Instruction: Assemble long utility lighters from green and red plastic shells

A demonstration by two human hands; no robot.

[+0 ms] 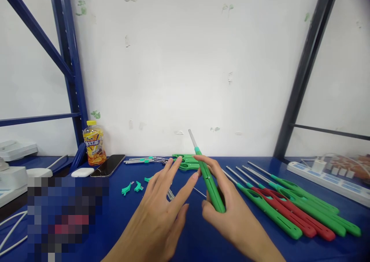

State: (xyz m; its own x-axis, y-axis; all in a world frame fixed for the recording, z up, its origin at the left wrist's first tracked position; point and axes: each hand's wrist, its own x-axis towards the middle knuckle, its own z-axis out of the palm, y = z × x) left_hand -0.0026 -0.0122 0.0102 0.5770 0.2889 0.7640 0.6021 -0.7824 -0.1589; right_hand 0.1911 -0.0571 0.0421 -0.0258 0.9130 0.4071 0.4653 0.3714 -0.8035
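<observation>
Bench (347, 250): flat, deep blue, far edge up against a scuffed white wall (179, 61). Blue metal post with a diagonal brace (69, 61) on the left, dark metal post (303, 77) leaning on the right. Far left on the bench: yellow-capped clear plastic bottle of amber drink (95, 146), black glass-faced phone (109, 165), small white rounded case (82, 172). Long white power strip (329, 181) at far right.

Green plastic long-handled lighter with slim metal tube (212, 188) is mid-scene, in the right hand (224, 192), lifted off the bench. Right fingers pinch its handle, thumb on the near side. Long axis runs near-right to far-left, tilted; tube end points far and slightly left, appearing against the wall; butt end near and slightly right.

Left hand (162, 200) just left of it, fingers spread; can't tell if the index tip touches the right hand.

On the right, a fanned row of red and green plastic lighters (289, 212) lies flat, tubes far-left, butts near-right. Small teal plastic trigger pieces (126, 188) lie left of the left hand.
</observation>
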